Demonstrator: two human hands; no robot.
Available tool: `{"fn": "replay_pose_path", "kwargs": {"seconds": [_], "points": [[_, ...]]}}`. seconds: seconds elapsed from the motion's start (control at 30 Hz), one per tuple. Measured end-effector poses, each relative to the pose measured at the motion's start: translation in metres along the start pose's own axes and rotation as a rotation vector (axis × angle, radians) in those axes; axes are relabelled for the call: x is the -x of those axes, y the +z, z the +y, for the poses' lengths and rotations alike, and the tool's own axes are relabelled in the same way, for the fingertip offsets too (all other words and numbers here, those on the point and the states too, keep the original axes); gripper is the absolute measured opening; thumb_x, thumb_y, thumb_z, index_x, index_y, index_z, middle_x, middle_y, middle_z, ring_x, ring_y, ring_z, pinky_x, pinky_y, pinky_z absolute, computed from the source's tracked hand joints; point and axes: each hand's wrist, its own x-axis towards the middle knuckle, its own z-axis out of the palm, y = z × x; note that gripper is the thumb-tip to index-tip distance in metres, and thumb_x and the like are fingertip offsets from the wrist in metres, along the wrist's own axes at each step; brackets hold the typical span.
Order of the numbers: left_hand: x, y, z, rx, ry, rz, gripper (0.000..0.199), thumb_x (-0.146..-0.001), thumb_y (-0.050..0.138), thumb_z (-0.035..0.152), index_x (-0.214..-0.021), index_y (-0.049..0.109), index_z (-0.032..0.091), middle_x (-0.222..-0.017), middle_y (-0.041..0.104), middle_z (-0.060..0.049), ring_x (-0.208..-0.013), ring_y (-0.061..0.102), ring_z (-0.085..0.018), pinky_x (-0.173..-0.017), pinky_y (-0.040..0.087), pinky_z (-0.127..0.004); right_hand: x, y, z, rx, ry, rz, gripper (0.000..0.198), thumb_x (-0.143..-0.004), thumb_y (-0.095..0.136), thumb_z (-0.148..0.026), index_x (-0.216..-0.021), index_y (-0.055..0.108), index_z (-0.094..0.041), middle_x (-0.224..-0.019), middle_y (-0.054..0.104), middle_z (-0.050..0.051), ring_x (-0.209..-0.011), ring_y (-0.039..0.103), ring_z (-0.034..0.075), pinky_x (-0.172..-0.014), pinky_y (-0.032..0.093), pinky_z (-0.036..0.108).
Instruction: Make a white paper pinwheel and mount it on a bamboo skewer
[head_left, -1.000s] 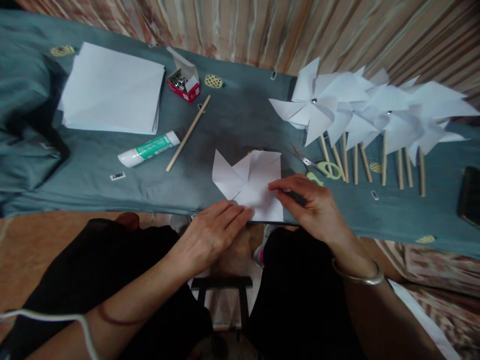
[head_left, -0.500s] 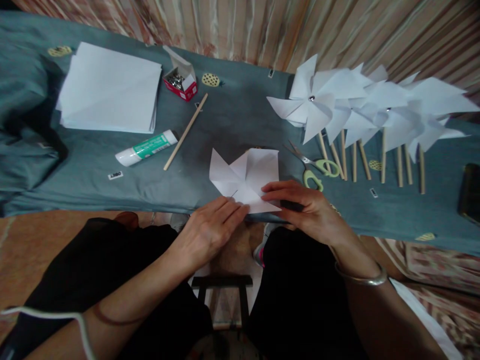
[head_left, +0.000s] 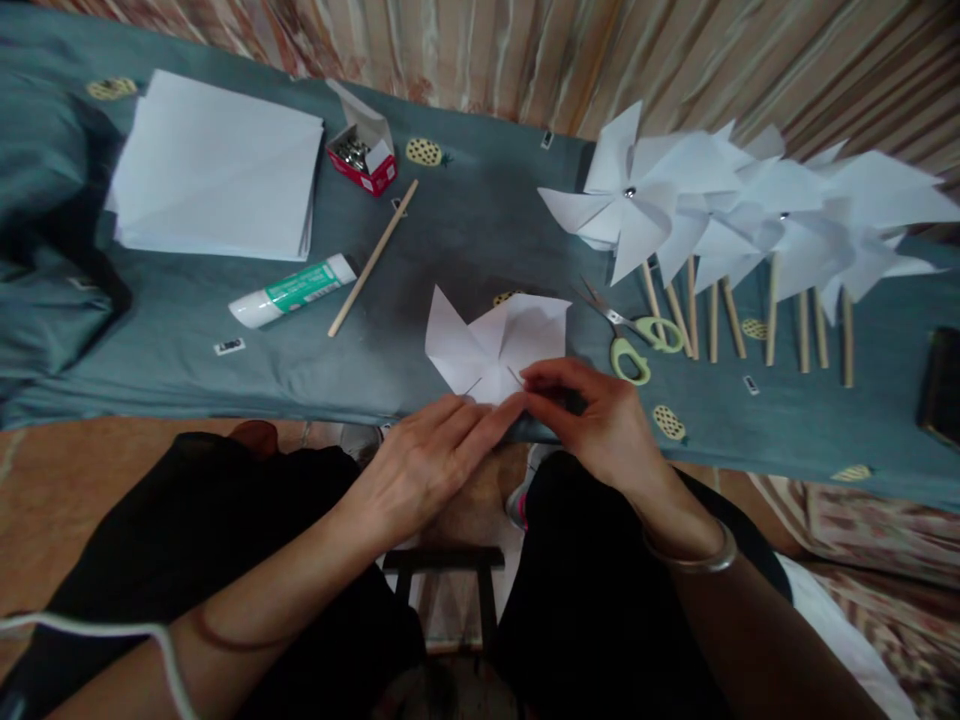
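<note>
A white paper pinwheel (head_left: 491, 335) with slits and folded corners lies at the table's front edge. My left hand (head_left: 427, 450) holds its near side, fingers close together and forefinger stretched to the right; the thumb is hidden. At the near right corner my right hand (head_left: 592, 415) pinches the paper between thumb and fingers, touching the left forefinger's tip. Scissors (head_left: 626, 325) with light green handles lie just right of the paper. To its left rest a thin wooden stick (head_left: 373, 258) and a white and green glue stick (head_left: 292, 290).
A stack of white paper (head_left: 221, 170) lies at the back left, beside a small open red box (head_left: 364, 160) of metal pieces. Several pinwheels on sticks (head_left: 750, 205) overlap at the back right. A dark object (head_left: 941, 385) sits at the right edge of the blue-green tablecloth (head_left: 480, 215).
My right hand has moved slightly left and closed on the paper's near right corner, folding it inward. My left forefinger now reaches the right hand. The view has shifted slightly.
</note>
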Motion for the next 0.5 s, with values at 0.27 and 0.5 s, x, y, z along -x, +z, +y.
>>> {"fn": "replay_pose_path", "kwargs": {"seconds": [0.27,0.5], "points": [[-0.0023,0.0007,-0.0018,0.086,-0.013,0.023,0.029,-0.094,0.044,0.005,-0.122,0.055,0.006,-0.107,0.068,-0.014,-0.097,0.064,-0.021,-0.080,0.060,-0.032,0.0016,0.0019,-0.0094,0.366,-0.316,0.044,0.008,-0.090,0.062,-0.017,-0.091,0.070,-0.018,-0.085,0.074,0.004,-0.080,0.064,0.019,-0.078,0.053,0.034],[-0.0053,0.0011,-0.0004,0.078,-0.041,0.003,0.031,-0.094,0.041,0.005,-0.122,0.055,0.007,-0.110,0.067,-0.015,-0.101,0.064,-0.021,-0.082,0.060,-0.033,0.0035,0.0022,-0.0086,0.460,-0.392,0.063,0.018,-0.094,0.055,-0.017,-0.099,0.072,-0.017,-0.097,0.075,0.007,-0.087,0.061,0.022,-0.079,0.054,0.037]]}}
